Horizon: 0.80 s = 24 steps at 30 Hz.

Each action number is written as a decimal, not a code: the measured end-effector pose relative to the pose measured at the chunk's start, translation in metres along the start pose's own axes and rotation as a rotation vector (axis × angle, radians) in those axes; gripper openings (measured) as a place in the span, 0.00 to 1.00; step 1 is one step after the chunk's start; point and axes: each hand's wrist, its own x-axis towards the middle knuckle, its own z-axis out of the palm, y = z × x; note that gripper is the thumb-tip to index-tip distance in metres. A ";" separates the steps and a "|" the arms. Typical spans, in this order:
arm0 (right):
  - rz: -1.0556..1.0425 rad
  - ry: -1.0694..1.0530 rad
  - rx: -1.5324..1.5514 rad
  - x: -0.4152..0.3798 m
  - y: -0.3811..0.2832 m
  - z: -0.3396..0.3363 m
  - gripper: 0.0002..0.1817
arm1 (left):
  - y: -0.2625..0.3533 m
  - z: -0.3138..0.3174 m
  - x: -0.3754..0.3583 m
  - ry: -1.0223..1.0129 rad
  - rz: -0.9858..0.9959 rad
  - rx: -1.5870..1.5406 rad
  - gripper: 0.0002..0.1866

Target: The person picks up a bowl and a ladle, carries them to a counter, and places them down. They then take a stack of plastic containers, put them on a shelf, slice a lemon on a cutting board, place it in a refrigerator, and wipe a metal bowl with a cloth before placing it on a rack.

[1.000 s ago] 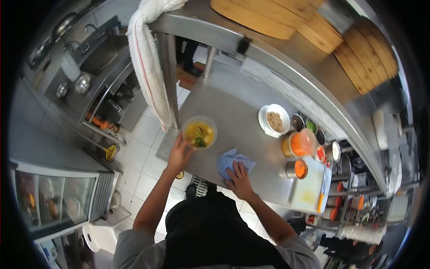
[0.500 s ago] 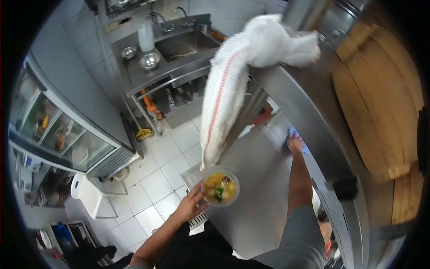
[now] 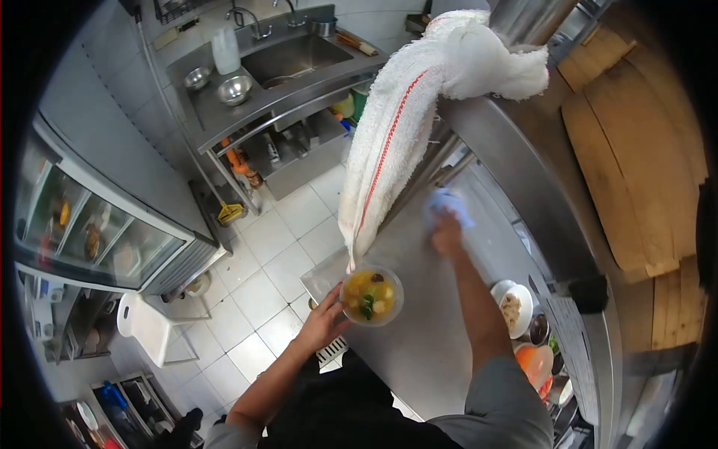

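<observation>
Over the left end of the steel worktable (image 3: 419, 337), the left hand (image 3: 323, 323) has its fingers curved against the side of a clear plastic bowl (image 3: 372, 297) of yellow soup with green leaves and pale chunks. Whether the bowl rests on the steel or is lifted slightly cannot be told. The right hand (image 3: 448, 234), arm stretched out, is on a blue cloth (image 3: 451, 209) toward the far end of the worktable; blur hides how its fingers lie.

Just beyond the bowl hangs a white towel (image 3: 393, 142) with a red stripe, knotted at the top and draped from the end of the raised steel shelf (image 3: 516, 165). Wooden boards (image 3: 636, 165) lie on that shelf. Under it, to the right of the right forearm, a white bowl (image 3: 511, 310) holds pale, crumbly food, near an orange-filled container (image 3: 535, 364).

Across the tiled floor (image 3: 280, 280), two metal bowls (image 3: 235, 90) and a translucent jug (image 3: 225, 51) stand beside the sink (image 3: 299, 60). A white stool (image 3: 149, 329) stands near the glass-door refrigerator (image 3: 105, 224).
</observation>
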 end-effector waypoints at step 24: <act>0.377 0.005 -0.198 -0.054 0.101 -0.022 0.33 | 0.002 0.018 0.036 -0.015 0.092 -0.027 0.18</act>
